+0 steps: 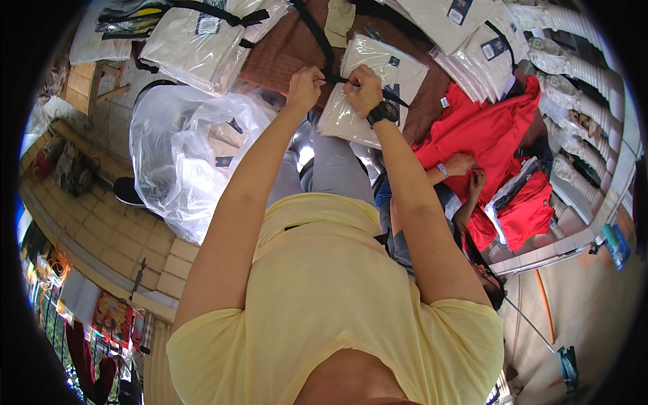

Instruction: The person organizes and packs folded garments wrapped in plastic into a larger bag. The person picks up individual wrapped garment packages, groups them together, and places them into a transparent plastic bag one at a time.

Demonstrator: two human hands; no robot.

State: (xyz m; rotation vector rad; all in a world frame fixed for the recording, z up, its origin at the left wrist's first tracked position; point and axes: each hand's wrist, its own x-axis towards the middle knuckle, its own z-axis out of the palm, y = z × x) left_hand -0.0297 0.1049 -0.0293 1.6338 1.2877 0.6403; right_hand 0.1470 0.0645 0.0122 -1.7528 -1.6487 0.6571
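Note:
Fingers pinched, my left hand (306, 89) grips a black fabric strip (335, 79) above the left edge of a stack of clear-bagged cream garments (364, 55). My right hand (365, 93), with a black watch on its wrist, is closed on the same strip over the stack. Between the two hands the strip looks knotted or crossed; the exact loop is too small to make out. One part of it runs away toward the far edge, and a loose tail lies to the right of my right hand. The stack rests on a brown quilted cloth (273, 59).
More bagged garment stacks, some with black strips, lie at far left (196, 50) and far right (482, 50). A large clear plastic bag (182, 155) holding packs stands at left. A co-worker's hands (459, 165) handle red cloth (466, 121) at right, beside white ribbed rolls (574, 64).

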